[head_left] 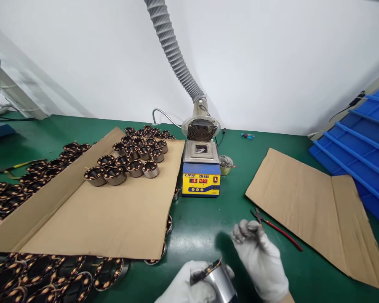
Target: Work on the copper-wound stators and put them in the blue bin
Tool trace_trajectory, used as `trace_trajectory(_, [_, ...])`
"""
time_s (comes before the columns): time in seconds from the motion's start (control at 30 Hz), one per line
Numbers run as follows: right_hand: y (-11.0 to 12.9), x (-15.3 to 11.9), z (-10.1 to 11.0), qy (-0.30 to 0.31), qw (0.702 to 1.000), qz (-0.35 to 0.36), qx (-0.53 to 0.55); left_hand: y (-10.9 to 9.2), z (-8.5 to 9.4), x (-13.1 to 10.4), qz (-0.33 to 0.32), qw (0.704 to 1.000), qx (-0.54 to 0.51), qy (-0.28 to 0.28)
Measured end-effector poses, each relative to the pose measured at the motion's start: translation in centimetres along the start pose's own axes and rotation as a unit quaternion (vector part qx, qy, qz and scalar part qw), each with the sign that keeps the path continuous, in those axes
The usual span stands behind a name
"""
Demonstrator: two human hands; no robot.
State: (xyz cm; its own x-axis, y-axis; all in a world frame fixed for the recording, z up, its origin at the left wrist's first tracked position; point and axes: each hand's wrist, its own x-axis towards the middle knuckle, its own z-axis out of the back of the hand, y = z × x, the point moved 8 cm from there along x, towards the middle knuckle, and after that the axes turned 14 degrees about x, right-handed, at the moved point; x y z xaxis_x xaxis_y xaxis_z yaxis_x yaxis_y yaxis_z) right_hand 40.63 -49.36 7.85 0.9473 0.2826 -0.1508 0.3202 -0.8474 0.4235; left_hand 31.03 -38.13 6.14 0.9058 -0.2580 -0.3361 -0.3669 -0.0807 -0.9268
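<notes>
At the bottom centre of the frame, a gloved left hand (189, 286) grips a metal stator (216, 280). Just right of it, the gloved right hand (260, 259) pinches its fingertips together above red-handled pliers (276, 229) on the green table (202, 223).

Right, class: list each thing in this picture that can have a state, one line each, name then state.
left hand: gloved, gripping the stator.
stator: held, tilted, off the table.
right hand: gloved, fingers curled, beside the stator.
solder pot: switched on, red display lit.
red-handled pliers: lying on the table, unheld.
cardboard sheet: flat, stators standing on its far end.
</notes>
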Motion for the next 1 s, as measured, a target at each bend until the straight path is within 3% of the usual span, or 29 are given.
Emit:
trace_trajectory(0.1, [-3.4,-2.0,2.7,-0.033,0.989,-0.128,-0.067,-2.1,1.4,1.8,-0.060,0.995,0.072,-0.045])
trace_trajectory(0.2, [-7.3,-4.7,4.3,-0.036,0.965,-0.258,-0.018,-2.4,1.7,3.3,-0.056,0.972,0.220,-0.055])
trace_trajectory(0.3, [-8.8,-5.5,5.2,-0.069,0.948,-0.306,0.049,-1.9,1.7,3.4,-0.054,0.937,0.335,-0.087])
trace_trajectory(0.43, [-8.6,-4.8,4.7,-0.065,0.946,-0.311,0.068,-2.8,0.9,2.6,-0.169,0.887,0.419,-0.095])
trace_trajectory(0.5, [-8.4,-4.5,4.2,-0.050,0.950,-0.297,0.078,-3.4,1.2,3.0,-0.160,0.894,0.404,-0.104])
trace_trajectory(0.57, [-8.3,-4.5,3.8,-0.033,0.953,-0.289,0.083,-4.0,1.9,3.8,-0.125,0.921,0.351,-0.116])
trace_trajectory(0.67, [-8.1,-4.7,3.3,0.003,0.957,-0.281,0.070,-3.5,3.6,5.0,-0.028,0.973,0.167,-0.156])
trace_trajectory(0.77, [-8.2,-4.8,3.5,0.005,0.955,-0.290,0.065,-2.6,4.7,5.2,0.001,0.978,0.009,-0.209])
trace_trajectory(0.9, [-8.4,-4.4,3.9,-0.027,0.958,-0.274,0.083,-2.1,3.0,5.1,0.012,0.980,0.092,-0.176])
trace_trajectory(1.0, [-8.4,-4.3,3.9,-0.047,0.959,-0.264,0.087,-2.3,2.0,5.1,0.004,0.974,0.088,-0.209])
